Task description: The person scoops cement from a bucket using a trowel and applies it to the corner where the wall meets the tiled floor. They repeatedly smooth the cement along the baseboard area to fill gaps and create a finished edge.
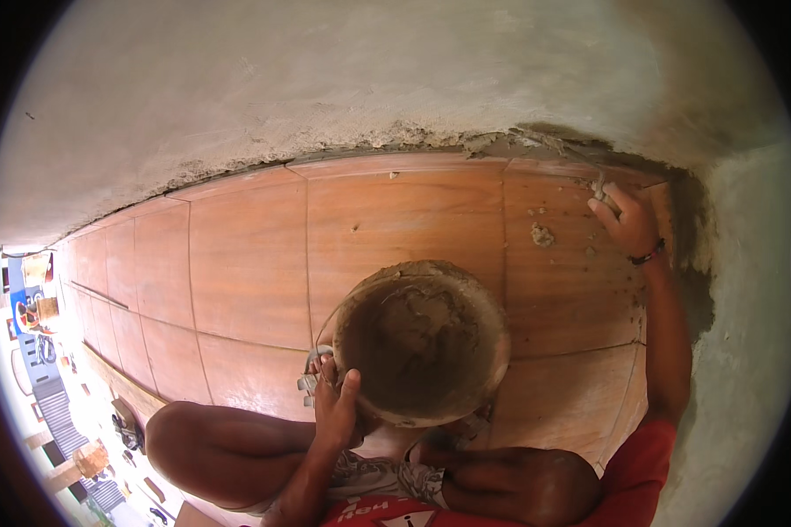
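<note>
A round bucket (497, 373), crusted with dried mortar, stands between my bent legs with wet grey mortar (426, 338) inside. My left hand (332, 404) grips its left side, thumb by the rim and fingers near the wire handle; some grey object there is partly covered by the fingers. Out to the right, my right hand (626, 220) is closed round the handle of a trowel (600, 189). The trowel's thin blade reaches toward the wall's foot, beside fresh mortar (545, 139) in the gap above the tile edge.
Wood-look tiles (395, 215) cover the floor, with a mortar lump (542, 234) and crumbs near my right hand. A plastered wall (343, 70) runs along the front and meets another wall (751, 263) at right. At far left, a person (31, 316) is beyond the floor's edge.
</note>
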A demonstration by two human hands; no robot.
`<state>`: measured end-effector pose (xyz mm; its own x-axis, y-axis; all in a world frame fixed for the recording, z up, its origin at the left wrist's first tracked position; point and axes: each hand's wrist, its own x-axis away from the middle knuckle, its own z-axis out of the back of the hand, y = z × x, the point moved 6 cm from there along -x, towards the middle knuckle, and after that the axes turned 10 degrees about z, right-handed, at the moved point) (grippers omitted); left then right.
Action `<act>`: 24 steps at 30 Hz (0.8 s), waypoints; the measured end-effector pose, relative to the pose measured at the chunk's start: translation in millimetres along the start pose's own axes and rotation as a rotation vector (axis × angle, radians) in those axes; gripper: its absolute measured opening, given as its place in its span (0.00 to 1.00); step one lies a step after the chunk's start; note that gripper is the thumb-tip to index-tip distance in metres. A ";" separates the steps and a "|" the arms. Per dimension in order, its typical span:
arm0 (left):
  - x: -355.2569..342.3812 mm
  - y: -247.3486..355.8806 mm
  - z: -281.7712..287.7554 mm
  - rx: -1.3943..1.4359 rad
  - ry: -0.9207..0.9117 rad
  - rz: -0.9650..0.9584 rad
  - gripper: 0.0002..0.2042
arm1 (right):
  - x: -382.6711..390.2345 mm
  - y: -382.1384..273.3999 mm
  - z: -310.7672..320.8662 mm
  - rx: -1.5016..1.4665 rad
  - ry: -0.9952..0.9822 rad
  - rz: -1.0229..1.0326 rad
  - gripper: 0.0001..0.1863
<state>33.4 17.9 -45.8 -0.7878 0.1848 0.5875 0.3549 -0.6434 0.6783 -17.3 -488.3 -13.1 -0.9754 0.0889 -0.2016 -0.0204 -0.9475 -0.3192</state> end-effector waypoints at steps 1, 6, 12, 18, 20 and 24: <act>-0.3 0.0 -0.4 0.011 -0.019 -0.007 0.26 | 3.5 -4.7 -4.9 0.059 0.020 0.062 0.14; 1.9 -2.4 0.5 0.013 0.010 -0.004 0.27 | 0.2 -30.5 -51.4 0.064 -0.092 0.066 0.13; 5.2 4.5 -0.3 0.069 -0.071 0.009 0.28 | -43.7 -35.1 -52.8 0.092 -0.206 -0.075 0.16; 10.9 11.3 -1.6 0.166 -0.075 -0.026 0.27 | -70.8 -38.9 -17.1 0.009 -0.342 -0.208 0.18; 10.3 12.2 -1.9 0.172 -0.091 -0.045 0.26 | -74.5 -36.8 -13.4 -0.051 -0.329 -0.221 0.18; 8.1 10.3 -0.4 0.113 -0.132 -0.053 0.26 | -73.9 -33.5 5.4 -0.137 -0.214 -0.135 0.17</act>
<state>30.4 12.4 -34.3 -0.7368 0.3168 0.5973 0.3746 -0.5443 0.7506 54.2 -464.8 17.5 -0.9903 0.1312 0.0466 -0.1380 -0.8798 -0.4549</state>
